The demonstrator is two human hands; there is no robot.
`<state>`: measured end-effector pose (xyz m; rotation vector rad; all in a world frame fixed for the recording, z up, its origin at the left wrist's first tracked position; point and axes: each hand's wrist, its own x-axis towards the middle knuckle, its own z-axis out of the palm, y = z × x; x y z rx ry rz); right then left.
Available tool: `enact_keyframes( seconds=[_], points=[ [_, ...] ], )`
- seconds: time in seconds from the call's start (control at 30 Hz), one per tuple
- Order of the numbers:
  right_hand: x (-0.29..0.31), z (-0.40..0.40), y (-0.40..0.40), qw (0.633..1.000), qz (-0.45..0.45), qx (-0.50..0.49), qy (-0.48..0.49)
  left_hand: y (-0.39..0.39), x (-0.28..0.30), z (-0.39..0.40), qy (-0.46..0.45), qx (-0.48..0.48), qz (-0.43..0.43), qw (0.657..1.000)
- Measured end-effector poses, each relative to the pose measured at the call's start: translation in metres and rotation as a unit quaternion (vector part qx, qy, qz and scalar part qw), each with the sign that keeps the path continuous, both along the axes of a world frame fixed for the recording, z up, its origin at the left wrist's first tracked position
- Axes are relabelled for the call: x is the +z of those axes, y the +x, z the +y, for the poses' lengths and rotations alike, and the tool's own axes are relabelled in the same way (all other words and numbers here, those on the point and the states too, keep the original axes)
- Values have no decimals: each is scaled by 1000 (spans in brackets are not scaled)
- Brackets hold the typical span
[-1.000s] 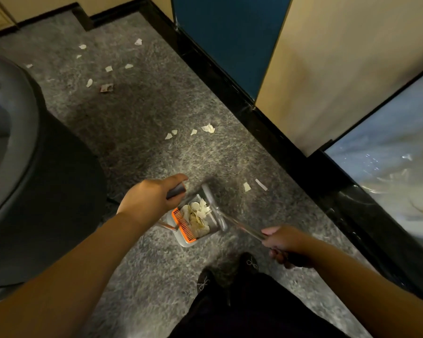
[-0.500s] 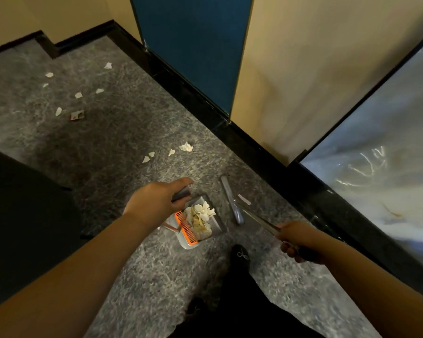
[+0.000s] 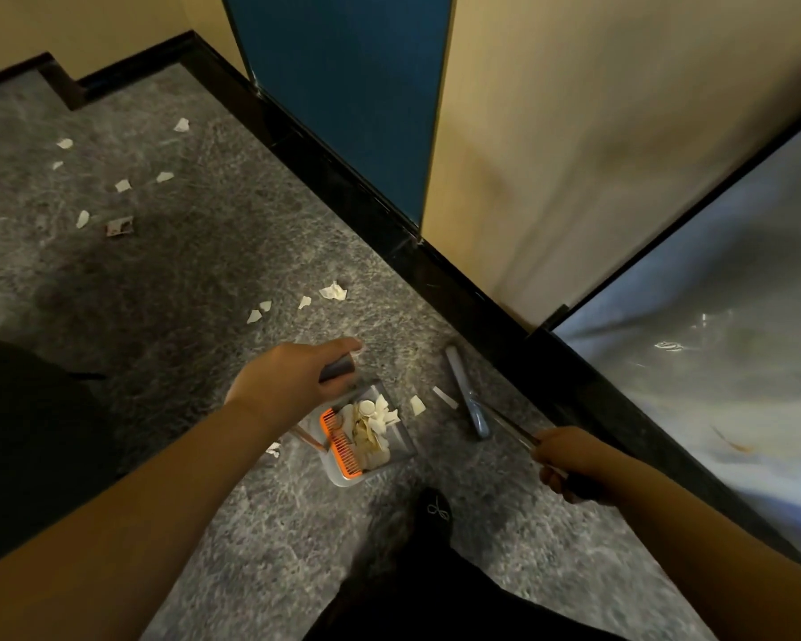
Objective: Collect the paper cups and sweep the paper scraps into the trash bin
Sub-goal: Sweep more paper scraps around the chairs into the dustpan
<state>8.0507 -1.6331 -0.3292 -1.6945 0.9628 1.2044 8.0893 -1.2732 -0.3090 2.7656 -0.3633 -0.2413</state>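
So in the last second I swing the broom head (image 3: 467,391) out of the dustpan (image 3: 366,437) and over to the right of the frame, and now it sits on the floor (image 3: 204,279) right by the black skirting (image 3: 482,312), just past two loose paper scraps (image 3: 418,404). A second ago the head was basically at the pan's mouth, so that batch is in.

My left hand (image 3: 287,381) is wrapped around the dustpan's dark grip, holding it low over the floor at lower centre of the frame. It's got a decent pile of scraps in it next to the orange comb (image 3: 341,444). My right hand (image 3: 574,460) is closed round the thin metal broom handle (image 3: 512,425) at lower right.

What that means: I reckon the next stroke drags those two scraps leftward into the pan, which is close by. After that there's a little cluster just above the pan at mid frame (image 3: 334,291), and another bunch way off in the upper left (image 3: 122,185), plus one tiny bit by my left wrist. So plenty left to sweep. No paper cups and no trash bin in view right now, can't say where they are.
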Motion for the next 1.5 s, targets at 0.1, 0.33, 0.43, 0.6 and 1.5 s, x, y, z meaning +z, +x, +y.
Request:
enact_keyframes(
  seconds=[0.1,0.33,0.43,0.6,1.5],
  points=[
    [-3,2,8,1000,11,15,1,5,-2,2,7,10,8,1000],
    [-2,17,10,995,2,90,35,10,-6,8,19,29,-19,999],
    [-1,26,9,991,13,109,77,11,-6,3,21,28,-23,999],
    [2,47,2,979,7,163,120,7,-5,1,30,30,-23,999],
    [33,186,-105,977,-51,181,100,-213,33,148,-48,258,-99,960]
  ],
)
